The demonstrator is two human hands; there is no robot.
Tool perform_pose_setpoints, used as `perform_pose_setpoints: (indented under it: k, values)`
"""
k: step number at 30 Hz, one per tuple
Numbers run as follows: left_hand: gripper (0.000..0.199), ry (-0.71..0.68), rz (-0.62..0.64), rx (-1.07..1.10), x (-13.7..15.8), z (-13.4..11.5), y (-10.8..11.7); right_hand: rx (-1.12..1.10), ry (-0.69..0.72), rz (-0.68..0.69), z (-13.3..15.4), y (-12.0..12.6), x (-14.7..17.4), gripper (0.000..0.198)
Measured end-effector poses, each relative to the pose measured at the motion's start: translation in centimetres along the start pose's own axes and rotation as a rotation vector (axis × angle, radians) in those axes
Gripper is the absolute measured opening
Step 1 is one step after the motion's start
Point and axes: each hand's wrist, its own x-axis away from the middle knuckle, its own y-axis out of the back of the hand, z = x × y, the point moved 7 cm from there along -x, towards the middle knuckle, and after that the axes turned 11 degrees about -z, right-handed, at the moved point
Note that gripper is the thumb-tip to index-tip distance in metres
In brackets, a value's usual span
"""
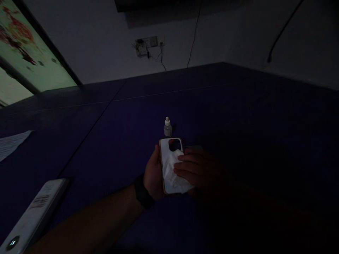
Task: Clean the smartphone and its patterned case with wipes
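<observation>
A white phone case (165,148) with a darker rim and a camera cutout lies in my left hand (154,176), whose fingers wrap its left side and underside. My right hand (192,167) presses a crumpled white tissue (171,173) flat against the back of the case. Its fingers reach over the tissue from the right. Just beyond the case stands a small clear dropper bottle (167,129) with a white cap, upright on the dark blue surface. Whether a phone sits inside the case I cannot tell.
A long white box (34,215) lies at the lower left, with a printed sheet (13,143) farther back. Wall sockets (145,44) with hanging cables are beyond the surface (119,123). A dark watch (143,192) is on my left wrist. The room is dim.
</observation>
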Motion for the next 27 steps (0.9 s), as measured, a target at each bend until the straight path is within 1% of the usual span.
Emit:
perform_pose_setpoints:
  k: [3, 5, 8, 11, 13, 14, 16, 17, 18, 20, 21, 23, 25, 27]
  values:
    - [0.07, 0.083, 0.017, 0.034, 0.2, 0.5, 0.0, -0.033, 0.073, 0.068, 0.7, -0.7, 0.1, 0.041]
    - [0.069, 0.094, 0.013, 0.07, 0.2, 0.5, -0.1, 0.005, 0.055, 0.092, 0.5, -0.9, 0.1, 0.041]
    - [0.062, 0.066, -0.008, 0.166, 0.2, 0.2, -0.4, 0.038, 0.008, 0.017, -0.5, 0.0, 0.0, 0.038]
    - [0.062, 0.098, 0.012, 0.231, 0.4, 0.4, -0.8, -0.015, 0.056, -0.053, -0.5, 0.7, 0.0, 0.036]
    - [0.066, 0.142, 0.048, 0.203, 0.6, 0.7, -0.9, -0.047, 0.118, -0.041, 0.2, 0.5, 0.0, 0.037]
    - [0.068, 0.158, 0.061, 0.172, 0.7, 0.8, -0.8, -0.046, 0.135, -0.007, 0.4, 0.2, 0.0, 0.037]
    - [0.07, 0.146, 0.062, 0.121, 0.5, 0.8, -0.6, -0.01, 0.123, 0.068, 0.5, -0.5, 0.0, 0.037]
    - [0.069, 0.123, 0.048, 0.108, 0.4, 0.7, -0.5, 0.016, 0.099, 0.083, 0.3, -0.7, 0.0, 0.037]
    - [0.066, 0.092, 0.028, 0.104, 0.2, 0.5, -0.4, 0.041, 0.063, 0.079, 0.0, -0.6, 0.1, 0.036]
    - [0.06, 0.038, -0.011, 0.116, 0.1, 0.1, -0.3, 0.061, 0.005, 0.015, -0.6, -0.1, 0.2, 0.035]
    - [0.059, 0.031, -0.024, 0.122, 0.1, 0.0, -0.4, 0.045, -0.011, -0.035, -0.8, 0.3, 0.3, 0.034]
    - [0.061, 0.048, -0.025, 0.12, 0.3, 0.1, -0.7, -0.026, 0.001, -0.106, -0.6, 0.8, 0.3, 0.033]
    - [0.069, 0.116, 0.001, 0.095, 0.7, 0.6, -1.0, -0.086, 0.056, -0.089, 0.2, 0.6, 0.2, 0.035]
    - [0.074, 0.175, 0.026, 0.089, 1.0, 1.1, -1.2, -0.083, 0.094, 0.001, 0.7, -0.3, 0.2, 0.037]
